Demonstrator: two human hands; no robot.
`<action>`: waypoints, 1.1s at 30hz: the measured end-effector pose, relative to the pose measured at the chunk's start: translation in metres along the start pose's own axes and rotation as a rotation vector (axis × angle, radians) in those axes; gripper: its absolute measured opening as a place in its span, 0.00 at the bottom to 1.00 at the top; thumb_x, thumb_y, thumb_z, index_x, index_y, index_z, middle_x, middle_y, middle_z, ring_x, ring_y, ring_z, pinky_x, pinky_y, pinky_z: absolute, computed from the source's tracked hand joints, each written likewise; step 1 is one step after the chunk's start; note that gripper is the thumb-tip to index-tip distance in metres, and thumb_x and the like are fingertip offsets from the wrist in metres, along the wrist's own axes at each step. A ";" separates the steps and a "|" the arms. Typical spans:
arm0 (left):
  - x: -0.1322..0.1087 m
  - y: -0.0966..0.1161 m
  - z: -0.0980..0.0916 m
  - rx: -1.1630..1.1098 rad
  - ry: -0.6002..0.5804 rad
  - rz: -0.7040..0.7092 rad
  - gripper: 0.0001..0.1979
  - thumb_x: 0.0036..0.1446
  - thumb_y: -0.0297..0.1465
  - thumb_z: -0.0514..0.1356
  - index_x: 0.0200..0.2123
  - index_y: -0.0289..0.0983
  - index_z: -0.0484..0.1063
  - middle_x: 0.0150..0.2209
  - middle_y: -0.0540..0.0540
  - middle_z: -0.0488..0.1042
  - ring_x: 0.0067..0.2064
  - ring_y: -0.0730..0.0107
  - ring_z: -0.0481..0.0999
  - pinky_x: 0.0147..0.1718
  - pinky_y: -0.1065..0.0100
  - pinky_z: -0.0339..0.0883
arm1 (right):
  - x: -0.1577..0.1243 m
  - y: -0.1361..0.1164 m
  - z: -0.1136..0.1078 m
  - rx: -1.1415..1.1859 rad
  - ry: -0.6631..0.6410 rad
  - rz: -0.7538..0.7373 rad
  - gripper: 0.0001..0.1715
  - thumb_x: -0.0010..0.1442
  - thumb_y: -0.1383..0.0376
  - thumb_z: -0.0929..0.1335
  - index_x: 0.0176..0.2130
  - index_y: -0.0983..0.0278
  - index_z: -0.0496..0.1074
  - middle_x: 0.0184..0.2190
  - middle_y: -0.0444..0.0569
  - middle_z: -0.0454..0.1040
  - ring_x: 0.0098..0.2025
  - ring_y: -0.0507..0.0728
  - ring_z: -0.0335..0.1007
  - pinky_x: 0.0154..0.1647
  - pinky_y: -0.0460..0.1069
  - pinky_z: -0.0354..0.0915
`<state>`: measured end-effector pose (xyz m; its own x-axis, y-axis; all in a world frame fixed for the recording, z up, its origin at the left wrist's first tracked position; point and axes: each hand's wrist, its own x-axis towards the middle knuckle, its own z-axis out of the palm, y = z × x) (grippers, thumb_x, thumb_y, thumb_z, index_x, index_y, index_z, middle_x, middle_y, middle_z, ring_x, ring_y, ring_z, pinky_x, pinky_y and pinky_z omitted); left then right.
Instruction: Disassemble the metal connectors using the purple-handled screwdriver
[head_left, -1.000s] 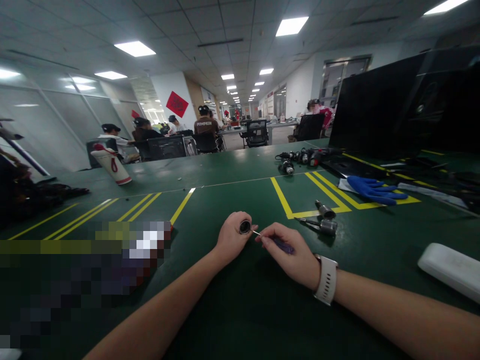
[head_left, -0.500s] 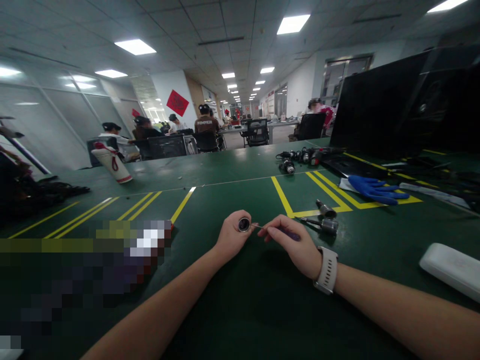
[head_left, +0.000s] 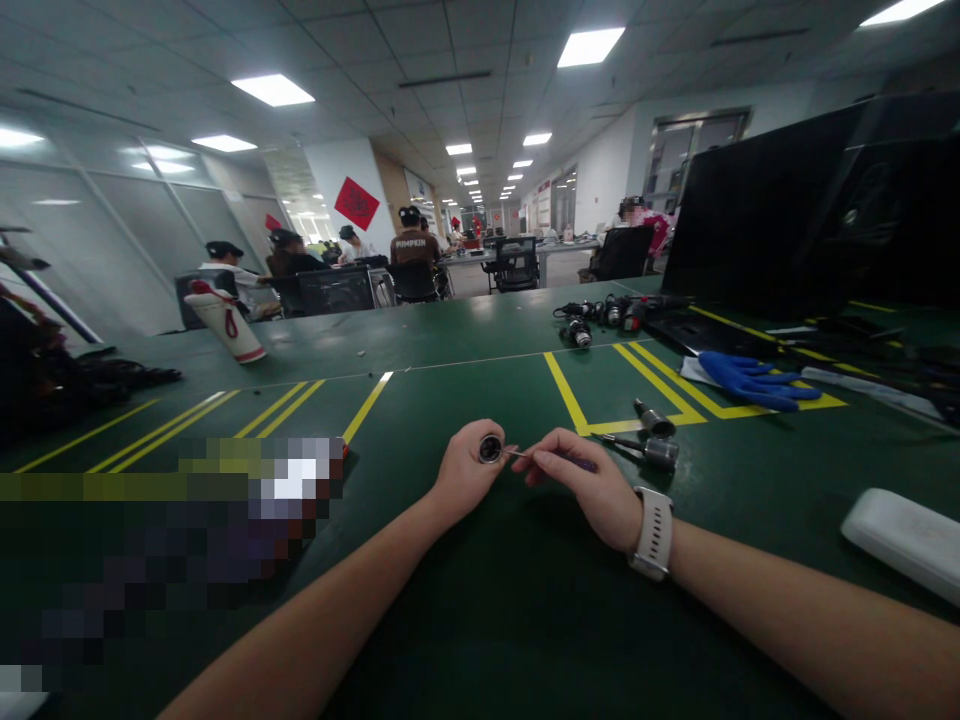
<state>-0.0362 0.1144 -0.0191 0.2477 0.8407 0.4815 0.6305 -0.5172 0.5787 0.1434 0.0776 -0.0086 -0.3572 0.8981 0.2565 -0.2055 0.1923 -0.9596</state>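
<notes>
My left hand [head_left: 466,464] is closed round a short metal cylinder [head_left: 490,449], whose dark round opening faces me. A screwdriver [head_left: 583,464] with a dark purple handle lies in my right hand [head_left: 581,480], held between thumb and fingers. Its thin shaft points left to the side of the cylinder, near my left fingertips; whether the tip touches it I cannot tell. Just beyond my right hand, two metal parts lie on the green table: one cylinder with a thin shaft [head_left: 660,454] and a shorter one [head_left: 654,418].
A blue glove [head_left: 750,382] lies at the right, near a black monitor [head_left: 765,210]. Several metal parts with cables [head_left: 592,318] sit further back. A white case [head_left: 904,535] is at the right edge. A white cup [head_left: 231,325] leans at the back left. People sit beyond the table.
Both hands stay almost in place, with the screwdriver still against or near the cylinder's side. The cylinder's opening is turned slightly; the view has shifted a little.
</notes>
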 end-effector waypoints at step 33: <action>0.000 0.003 -0.002 -0.015 0.026 -0.042 0.09 0.50 0.31 0.59 0.23 0.37 0.62 0.23 0.54 0.62 0.25 0.74 0.63 0.24 0.72 0.57 | -0.001 -0.002 0.001 -0.013 -0.035 0.038 0.06 0.59 0.63 0.65 0.33 0.64 0.69 0.36 0.48 0.74 0.35 0.54 0.68 0.35 0.51 0.65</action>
<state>-0.0355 0.1122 -0.0157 0.2018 0.8573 0.4736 0.6287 -0.4841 0.6085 0.1434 0.0754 -0.0066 -0.3965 0.8903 0.2240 -0.1800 0.1639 -0.9699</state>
